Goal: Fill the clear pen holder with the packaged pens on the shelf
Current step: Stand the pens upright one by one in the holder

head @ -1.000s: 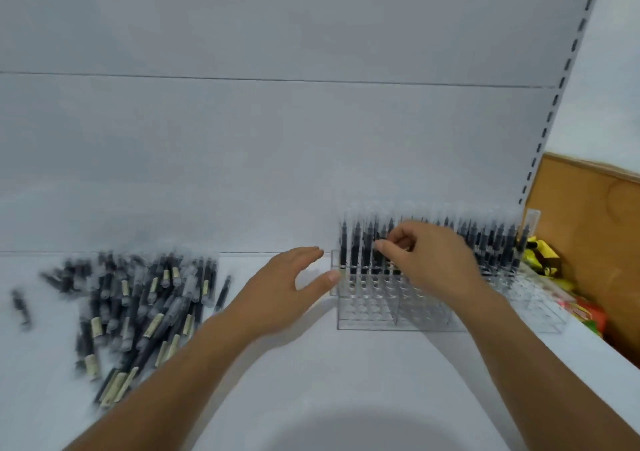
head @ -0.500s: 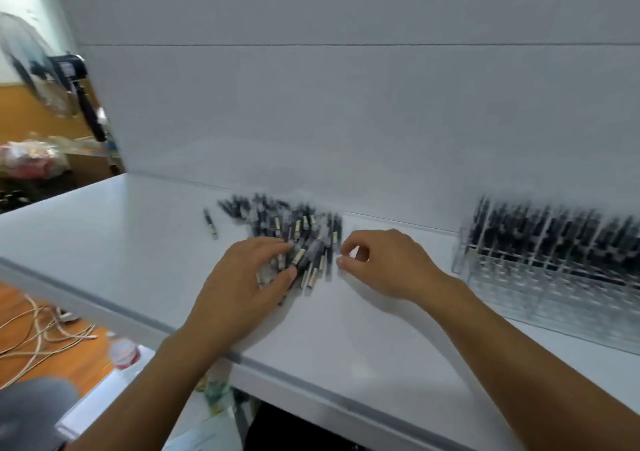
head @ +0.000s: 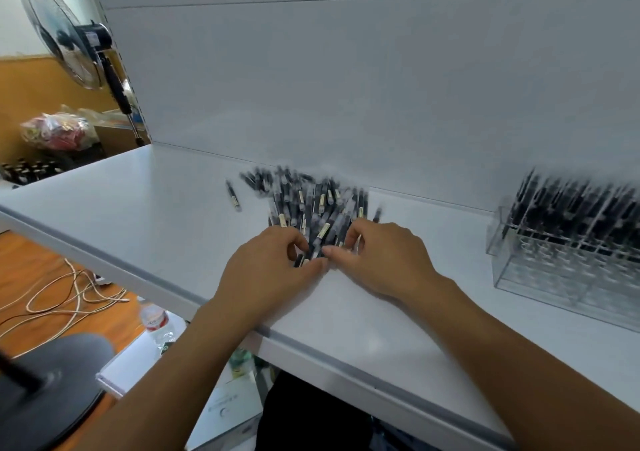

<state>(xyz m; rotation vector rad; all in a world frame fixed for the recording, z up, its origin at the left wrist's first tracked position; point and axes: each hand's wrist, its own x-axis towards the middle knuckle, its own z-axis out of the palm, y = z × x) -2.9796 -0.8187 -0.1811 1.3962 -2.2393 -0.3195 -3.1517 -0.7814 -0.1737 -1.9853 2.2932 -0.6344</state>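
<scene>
The left hand and right hand are pinching pens between curled fingers and thumbs (count blurred). The pile is lying just beyond them, and the holder is standing well to their right.

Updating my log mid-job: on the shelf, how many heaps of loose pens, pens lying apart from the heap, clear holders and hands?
Heap of packaged pens: 1 (too blurred to count pens)
Stray pen: 1
Clear pen holder: 1
Hands: 2, left hand, right hand
Total: 5
</scene>
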